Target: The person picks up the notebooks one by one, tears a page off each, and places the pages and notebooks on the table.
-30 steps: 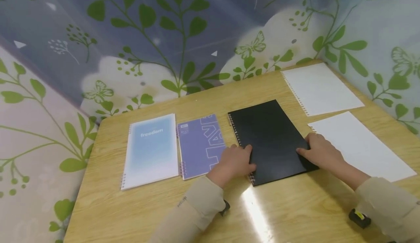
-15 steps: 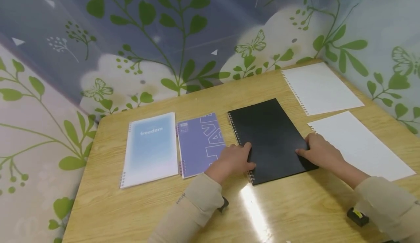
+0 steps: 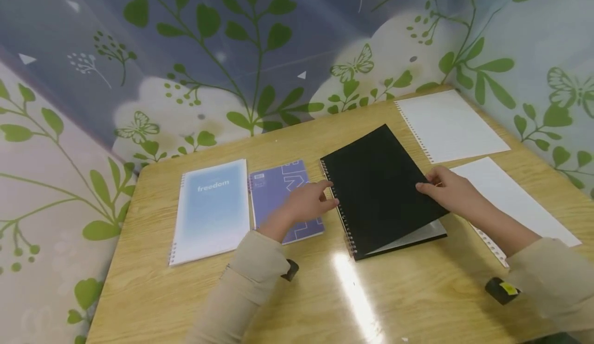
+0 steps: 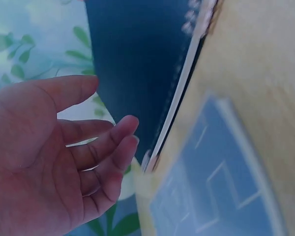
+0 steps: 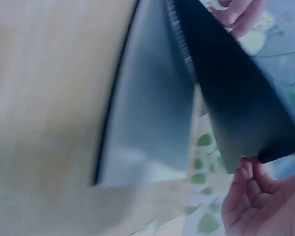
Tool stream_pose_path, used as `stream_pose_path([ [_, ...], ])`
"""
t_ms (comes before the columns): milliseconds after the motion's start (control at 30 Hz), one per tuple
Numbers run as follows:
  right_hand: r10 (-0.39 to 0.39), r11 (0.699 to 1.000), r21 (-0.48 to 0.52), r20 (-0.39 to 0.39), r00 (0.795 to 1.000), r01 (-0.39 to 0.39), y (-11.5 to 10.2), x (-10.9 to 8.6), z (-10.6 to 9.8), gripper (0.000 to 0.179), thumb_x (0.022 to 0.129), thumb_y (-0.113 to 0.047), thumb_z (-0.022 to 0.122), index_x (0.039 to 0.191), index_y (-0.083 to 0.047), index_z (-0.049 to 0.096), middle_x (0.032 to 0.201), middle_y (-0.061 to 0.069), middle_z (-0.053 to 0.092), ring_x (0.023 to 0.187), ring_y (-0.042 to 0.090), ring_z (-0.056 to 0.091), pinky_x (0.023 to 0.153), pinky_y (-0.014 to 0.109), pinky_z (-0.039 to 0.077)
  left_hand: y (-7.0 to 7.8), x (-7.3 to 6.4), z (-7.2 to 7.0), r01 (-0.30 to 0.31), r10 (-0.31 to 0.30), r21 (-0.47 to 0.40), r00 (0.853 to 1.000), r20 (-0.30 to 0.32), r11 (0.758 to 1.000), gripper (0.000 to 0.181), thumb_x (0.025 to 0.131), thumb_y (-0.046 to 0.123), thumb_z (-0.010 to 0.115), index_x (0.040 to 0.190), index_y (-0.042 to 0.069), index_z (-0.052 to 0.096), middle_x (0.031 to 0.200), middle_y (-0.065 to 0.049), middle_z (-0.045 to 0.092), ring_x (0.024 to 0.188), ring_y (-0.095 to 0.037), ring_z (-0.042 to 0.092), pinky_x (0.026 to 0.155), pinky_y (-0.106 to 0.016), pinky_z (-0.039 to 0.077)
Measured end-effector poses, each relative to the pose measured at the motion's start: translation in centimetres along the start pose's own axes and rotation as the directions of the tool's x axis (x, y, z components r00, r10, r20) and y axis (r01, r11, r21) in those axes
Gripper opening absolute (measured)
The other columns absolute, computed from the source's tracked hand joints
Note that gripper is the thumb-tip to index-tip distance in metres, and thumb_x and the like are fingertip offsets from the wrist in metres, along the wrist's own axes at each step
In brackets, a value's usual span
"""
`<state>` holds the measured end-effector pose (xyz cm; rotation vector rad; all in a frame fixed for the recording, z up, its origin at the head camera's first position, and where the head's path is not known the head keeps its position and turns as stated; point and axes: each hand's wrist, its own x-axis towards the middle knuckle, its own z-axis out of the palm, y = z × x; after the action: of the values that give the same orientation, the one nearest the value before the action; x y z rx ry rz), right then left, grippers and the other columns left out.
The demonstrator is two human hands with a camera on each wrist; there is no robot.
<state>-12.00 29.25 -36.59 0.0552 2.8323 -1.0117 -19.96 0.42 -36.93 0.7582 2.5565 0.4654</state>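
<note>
A black spiral notebook (image 3: pixel 371 194) lies at the middle right of the table, its front cover partly lifted along the right side. My right hand (image 3: pixel 452 192) pinches that cover's right edge between thumb and fingers. Under the raised cover (image 5: pixel 246 93), pale pages (image 5: pixel 147 118) show in the right wrist view. My left hand (image 3: pixel 306 202) hovers by the coil binding, above a purple notebook (image 3: pixel 274 194). Its fingers are loosely bent and hold nothing, as the left wrist view shows with the palm (image 4: pixel 29 157) in sight.
A blue-and-white notebook (image 3: pixel 213 220) marked "freedom" lies at the left. Two loose white sheets with punched edges, a far sheet (image 3: pixel 452 125) and a near sheet (image 3: pixel 515 199), lie at the right. A patterned wall covering (image 3: pixel 278 50) rises behind the table (image 3: pixel 297 292).
The black cover has risen on its right side in my right hand, baring the pages. My left hand has left the notebook's lower left edge and moved left and up. The near sheet looks shifted.
</note>
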Motion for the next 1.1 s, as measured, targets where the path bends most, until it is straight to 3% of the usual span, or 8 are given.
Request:
stream_pose_path([
  [200,-0.068,0.99,0.113,-0.133,0.989,0.083,-3.4,-0.7,-1.0,0.043,0.098,-0.043,0.035,0.108,-0.006,0.056,0.104,0.016,0.057,0.092,0.029,0.054,0.072,0.036,0.041,-1.0,-0.6,-1.7,0.031,-0.032,-0.108,0.999,-0.011,0.994,0.056,0.095,0.043,0.043,0.143,0.014,0.033,0.124,-0.01,0.057,0.109,-0.024,0.057,0.091,-0.041,0.046],
  [400,-0.165,0.966,0.166,-0.192,0.967,0.198,-6.4,-0.9,-0.3,0.04,0.099,-0.035,0.037,0.11,-0.005,0.062,0.103,0.013,0.064,0.092,0.02,0.058,0.072,0.028,0.047,-1.2,-0.9,-3.0,-0.021,0.009,-0.254,0.999,-0.049,0.967,0.053,0.096,0.044,0.039,0.141,0.015,0.036,0.122,-0.009,0.059,0.112,-0.025,0.056,0.092,-0.041,0.046],
  [467,-0.208,0.955,0.178,-0.176,0.962,0.239,-7.2,-0.9,0.2,0.038,0.099,-0.033,0.038,0.111,-0.006,0.062,0.103,0.01,0.065,0.091,0.018,0.058,0.071,0.025,0.047,-1.2,-1.1,-3.8,-0.041,0.025,-0.316,0.998,-0.055,0.948,0.052,0.097,0.044,0.038,0.139,0.014,0.037,0.118,-0.009,0.063,0.108,-0.025,0.059,0.091,-0.04,0.047],
  [567,-0.32,0.924,0.177,-0.13,0.939,0.339,-8.4,-0.8,1.0,0.033,0.1,-0.026,0.038,0.11,-0.006,0.062,0.103,0.008,0.066,0.093,0.018,0.059,0.071,0.025,0.049,-1.2,-1.6,-5.3,-0.043,0.019,-0.408,0.998,-0.063,0.912,0.052,0.097,0.046,0.037,0.137,0.013,0.04,0.111,-0.008,0.067,0.102,-0.025,0.063,0.09,-0.04,0.048],
  [667,-0.417,0.887,0.181,-0.078,0.906,0.424,-9.2,-0.5,1.8,0.03,0.1,-0.022,0.038,0.108,-0.007,0.063,0.105,0.007,0.067,0.096,0.02,0.061,0.077,0.032,0.05,-1.1,-2.1,-6.9,-0.04,0.009,-0.483,0.998,-0.065,0.875,0.054,0.096,0.049,0.036,0.135,0.013,0.041,0.106,-0.007,0.069,0.096,-0.023,0.066,0.088,-0.039,0.049],
  [800,-0.478,0.858,0.195,-0.04,0.878,0.476,-9.9,-0.3,2.8,0.029,0.1,-0.021,0.039,0.108,-0.009,0.064,0.107,0.005,0.067,0.102,0.021,0.062,0.086,0.041,0.049,-0.7,-2.6,-8.4,-0.063,0.038,-0.54,0.998,-0.058,0.839,0.06,0.096,0.053,0.033,0.137,0.01,0.035,0.105,-0.008,0.069,0.094,-0.019,0.067,0.086,-0.036,0.05],
  [900,-0.511,0.844,0.181,-0.009,0.859,0.504,-10.2,-0.3,3.6,0.028,0.099,-0.022,0.041,0.111,-0.009,0.064,0.11,0.004,0.067,0.106,0.021,0.061,0.089,0.042,0.048,-0.5,-3.0,-9.0,-0.064,0.038,-0.544,0.998,-0.058,0.836,0.059,0.096,0.051,0.032,0.136,0.007,0.036,0.103,-0.01,0.07,0.092,-0.017,0.068,0.084,-0.034,0.051],
  [1100,-0.553,0.827,0.152,0.046,0.832,0.542,-10.7,-0.5,4.6,0.028,0.098,-0.023,0.043,0.115,-0.012,0.062,0.114,0.001,0.065,0.107,0.018,0.06,0.088,0.038,0.049,-0.9,-3.7,-9.4,-0.008,-0.029,-0.548,0.998,-0.059,0.836,0.056,0.094,0.046,0.044,0.134,0.007,0.04,0.099,-0.013,0.07,0.087,-0.018,0.068,0.081,-0.036,0.052],
])
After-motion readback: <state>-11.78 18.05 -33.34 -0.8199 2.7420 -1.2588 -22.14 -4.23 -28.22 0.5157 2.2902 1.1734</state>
